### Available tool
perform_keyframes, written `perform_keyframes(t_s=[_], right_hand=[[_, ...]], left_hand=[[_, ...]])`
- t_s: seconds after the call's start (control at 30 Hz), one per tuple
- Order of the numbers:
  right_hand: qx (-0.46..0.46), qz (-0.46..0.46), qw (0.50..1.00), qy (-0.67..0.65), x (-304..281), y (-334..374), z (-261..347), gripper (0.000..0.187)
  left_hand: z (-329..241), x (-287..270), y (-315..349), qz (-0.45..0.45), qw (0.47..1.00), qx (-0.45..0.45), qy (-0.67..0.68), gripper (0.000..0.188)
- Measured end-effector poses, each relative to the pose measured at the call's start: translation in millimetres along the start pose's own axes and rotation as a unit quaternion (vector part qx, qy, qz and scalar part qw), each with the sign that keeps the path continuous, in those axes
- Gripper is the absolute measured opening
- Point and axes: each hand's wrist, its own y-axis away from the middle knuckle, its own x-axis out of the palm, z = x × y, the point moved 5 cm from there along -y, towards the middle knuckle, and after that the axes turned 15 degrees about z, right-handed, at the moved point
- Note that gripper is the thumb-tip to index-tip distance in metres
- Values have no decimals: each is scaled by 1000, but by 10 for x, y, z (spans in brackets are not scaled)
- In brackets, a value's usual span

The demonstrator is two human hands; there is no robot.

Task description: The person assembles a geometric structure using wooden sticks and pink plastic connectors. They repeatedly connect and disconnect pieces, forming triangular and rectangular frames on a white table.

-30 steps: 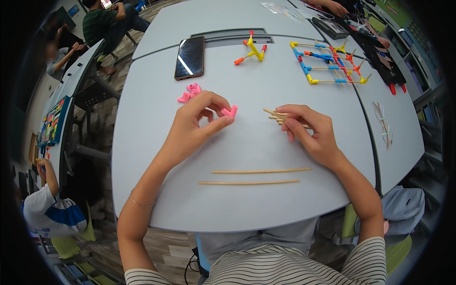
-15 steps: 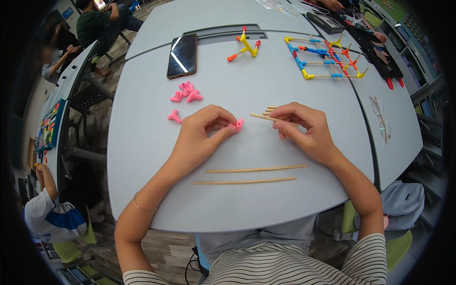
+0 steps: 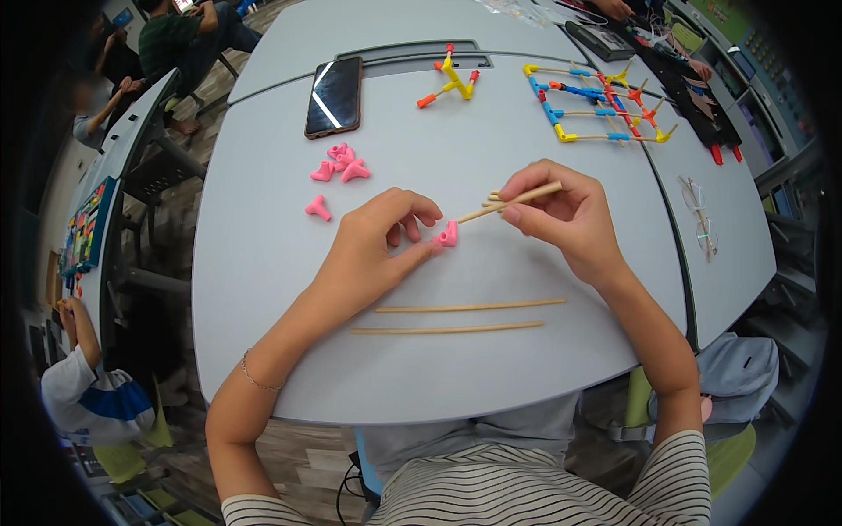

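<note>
Where my left grip (image 3: 377,238) stands: thumb touching the pink connector (image 3: 449,234), index fingertip apart; whether it pinches, I can't tell.
Right grip (image 3: 579,219): closed on sticks (image 3: 484,212), one angled toward the left grip.
Stick tip (image 3: 462,219): just beside the pink connector; I judge the step as bringing the two together.
Pink connector: calls, I'd say, for a firm hold and the tip lined up.
Spare connectors (image 3: 354,170): on the surface (image 3: 263,263), beyond the left grip.

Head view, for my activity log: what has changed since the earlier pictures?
The left hand has moved a pink connector rightward and nearer the two lying sticks, its grip now looser. The right hand has brought one stick close to that connector. The lying sticks and phone stayed put.
</note>
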Motion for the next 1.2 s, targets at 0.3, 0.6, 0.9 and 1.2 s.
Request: perform_keyframes(t_s=[0.3,0.6,0.9,1.2], right_hand=[[-95,75,951,285,312,-461,204,10],[-129,83,932,328,481,-459,54,7],[-145,88,910,377,511,-430,111,7],[-156,101,887,422,586,-383,144,5]], left_hand=[[67,-35,-11,20,999,26,14,32],[221,165,-57,-47,993,92,-61,24],[216,169,-84,-41,993,73,-80,25],[145,151,-87,-49,993,80,-67,21]])
